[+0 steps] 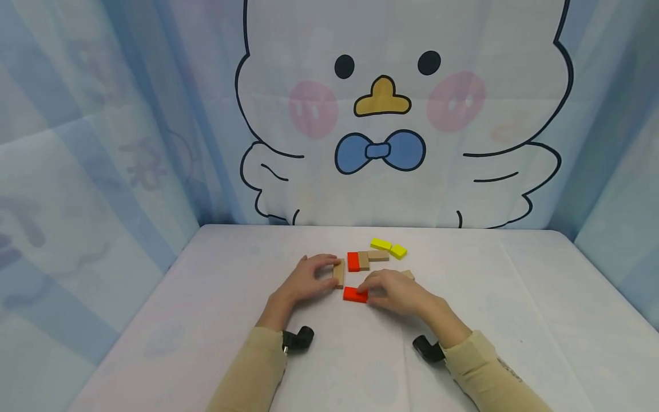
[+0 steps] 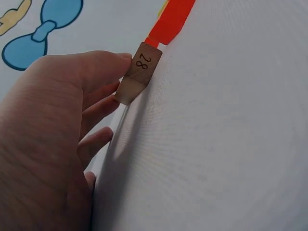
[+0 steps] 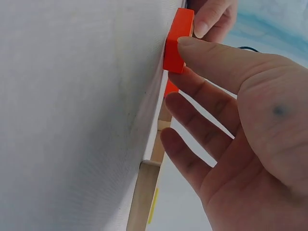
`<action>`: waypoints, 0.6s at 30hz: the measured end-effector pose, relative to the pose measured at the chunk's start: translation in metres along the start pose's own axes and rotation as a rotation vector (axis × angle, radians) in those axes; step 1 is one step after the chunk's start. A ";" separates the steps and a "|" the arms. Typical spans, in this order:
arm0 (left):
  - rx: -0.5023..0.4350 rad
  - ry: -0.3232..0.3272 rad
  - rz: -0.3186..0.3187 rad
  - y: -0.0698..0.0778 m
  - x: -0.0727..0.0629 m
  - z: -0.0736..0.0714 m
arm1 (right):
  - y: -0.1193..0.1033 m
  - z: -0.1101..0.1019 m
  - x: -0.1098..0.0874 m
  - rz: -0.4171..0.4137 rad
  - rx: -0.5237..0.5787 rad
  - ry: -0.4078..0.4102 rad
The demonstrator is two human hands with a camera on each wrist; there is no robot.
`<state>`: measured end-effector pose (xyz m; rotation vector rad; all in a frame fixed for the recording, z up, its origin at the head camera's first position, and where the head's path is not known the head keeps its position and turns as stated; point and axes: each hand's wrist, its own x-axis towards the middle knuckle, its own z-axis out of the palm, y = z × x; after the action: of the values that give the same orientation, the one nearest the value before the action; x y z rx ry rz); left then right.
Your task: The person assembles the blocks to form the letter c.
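My left hand (image 1: 307,278) grips a plain wooden block (image 1: 338,273) by its two ends, thumb at the near end. In the left wrist view the wooden block (image 2: 139,70) shows a printed 28 on one end. To its right, my right hand (image 1: 395,292) pinches a red block (image 1: 354,294) by its right part. The right wrist view has the thumb against one side of that red block (image 3: 177,43), with the other fingers spread apart. Just beyond the hands, a second red block (image 1: 352,262) lies beside a wooden block (image 1: 364,261).
Another wooden block (image 1: 378,256) extends rightward from that pair. Two yellow blocks (image 1: 381,244) lie behind it. A further wooden block (image 1: 408,274) is partly hidden by my right hand. The white table (image 1: 515,297) meets a printed curtain (image 1: 381,200) at the back.
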<state>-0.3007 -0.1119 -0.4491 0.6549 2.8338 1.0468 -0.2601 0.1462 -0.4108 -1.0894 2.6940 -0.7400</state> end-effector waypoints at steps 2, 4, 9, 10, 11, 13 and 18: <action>0.010 -0.007 -0.005 0.000 0.000 0.000 | -0.001 -0.001 0.000 -0.005 -0.001 -0.002; 0.016 -0.013 -0.006 0.000 0.000 0.000 | -0.003 -0.001 0.000 -0.008 0.000 -0.005; 0.023 -0.019 -0.003 0.000 0.000 0.000 | -0.006 0.000 0.000 -0.013 0.002 -0.010; 0.026 -0.020 -0.003 0.000 0.000 0.000 | -0.006 0.000 0.000 -0.016 0.002 -0.009; 0.025 -0.021 0.000 0.000 0.000 0.000 | -0.006 0.001 0.001 -0.017 0.001 -0.009; 0.024 -0.022 0.003 0.000 0.000 0.000 | -0.006 0.001 0.001 -0.020 0.002 -0.008; 0.028 -0.031 0.011 0.001 -0.001 -0.001 | -0.007 0.004 0.003 -0.029 0.009 0.000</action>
<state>-0.3002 -0.1124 -0.4476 0.6839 2.8263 0.9916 -0.2569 0.1389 -0.4105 -1.1282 2.6781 -0.7560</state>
